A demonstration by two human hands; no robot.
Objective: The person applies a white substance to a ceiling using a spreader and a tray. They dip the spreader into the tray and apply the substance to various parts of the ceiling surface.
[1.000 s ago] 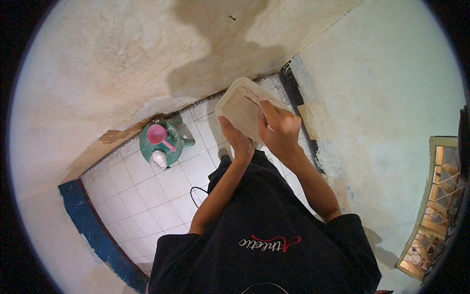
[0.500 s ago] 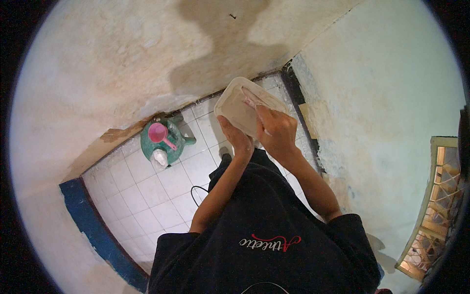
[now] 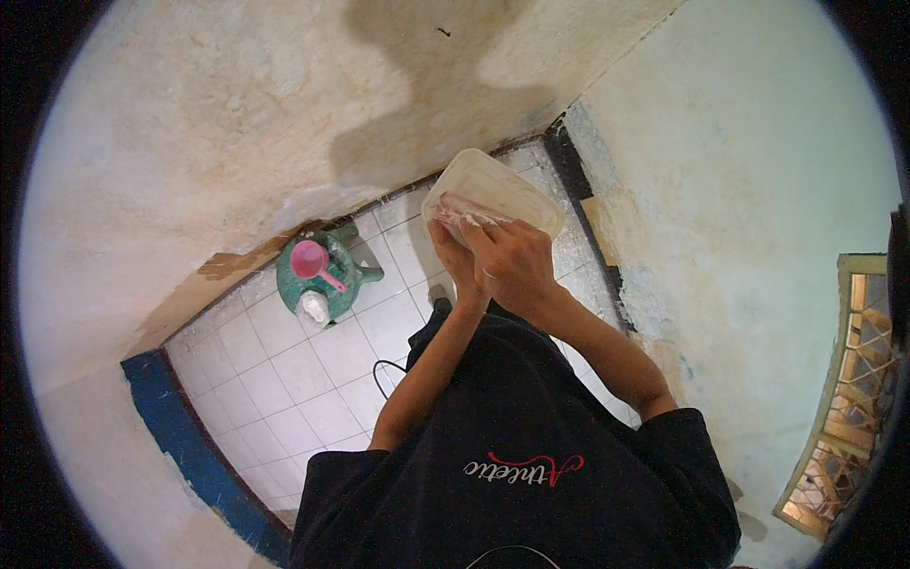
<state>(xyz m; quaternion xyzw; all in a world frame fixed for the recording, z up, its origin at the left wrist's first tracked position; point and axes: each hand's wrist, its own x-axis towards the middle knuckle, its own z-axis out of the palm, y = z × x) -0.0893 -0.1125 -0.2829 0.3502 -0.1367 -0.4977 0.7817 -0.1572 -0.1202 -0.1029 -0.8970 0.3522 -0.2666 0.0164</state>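
A flat pinkish tool (image 3: 463, 211), smeared white, is pointing forward and left from the right hand (image 3: 517, 266), whose fingers are gripping it. Its far end is lying nearer the left hand (image 3: 459, 266), which is clasping the near-left rim of a pale tray (image 3: 498, 177) spreading beneath and beyond the fingers. Farther left, a pink dipper (image 3: 306, 258) is resting on a green stool (image 3: 287, 279). Behind the fingers, white-and-red lettering (image 3: 523, 469) is crossing a black shirt (image 3: 517, 398).
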